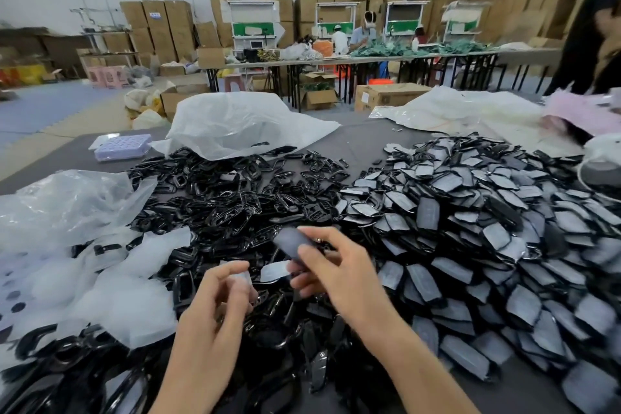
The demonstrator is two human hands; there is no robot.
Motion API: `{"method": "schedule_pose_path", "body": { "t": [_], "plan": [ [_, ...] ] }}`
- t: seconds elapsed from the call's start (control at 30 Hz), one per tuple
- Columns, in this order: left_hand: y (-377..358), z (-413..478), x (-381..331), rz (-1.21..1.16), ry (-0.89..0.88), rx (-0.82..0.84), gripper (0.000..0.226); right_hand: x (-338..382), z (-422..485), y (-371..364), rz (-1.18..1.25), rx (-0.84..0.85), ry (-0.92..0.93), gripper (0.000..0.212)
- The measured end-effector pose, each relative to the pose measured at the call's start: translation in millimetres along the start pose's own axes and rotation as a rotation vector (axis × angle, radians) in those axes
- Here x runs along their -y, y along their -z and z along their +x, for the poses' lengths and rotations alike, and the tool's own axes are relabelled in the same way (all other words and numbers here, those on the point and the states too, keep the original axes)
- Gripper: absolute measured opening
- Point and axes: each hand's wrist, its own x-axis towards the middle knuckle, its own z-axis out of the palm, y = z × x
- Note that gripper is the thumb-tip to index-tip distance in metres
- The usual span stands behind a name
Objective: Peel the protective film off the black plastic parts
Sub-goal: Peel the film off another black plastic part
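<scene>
Two heaps [470, 228] cover grey table [366, 141], cartons [158, 27] behind; right fingers [312, 257] grip part [291, 242], left fingers [233, 268] pinch film [247, 282]

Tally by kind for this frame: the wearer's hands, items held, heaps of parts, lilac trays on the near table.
Hands: 2 (left hand, right hand)
Held film-covered part: 1
Held film piece: 1
Heaps: 2 (glossy black heap, film-covered heap)
Lilac tray: 1
Total: 7

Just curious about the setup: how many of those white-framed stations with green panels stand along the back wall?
4, in a row at the back: the leftmost station, the second, the third, the rightmost. Others may be hidden.
</scene>
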Motion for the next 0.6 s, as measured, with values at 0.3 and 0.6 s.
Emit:
{"method": "schedule_pose_path", "body": {
  "t": [0.3, 0.6],
  "plan": [
    [-8.0, -41.0, 8.3, 0.697, -0.648, 0.279, 0.039, 57.0, 29.1, 81.6, 0.014, -0.687, 0.148, 0.071],
    [3.7, -2.7, 31.6, 1.060, -0.492, 0.110, 0.030, -24.8, -0.7, -16.2, -0.512, -0.181, 0.133, 0.034]
  ]
}}
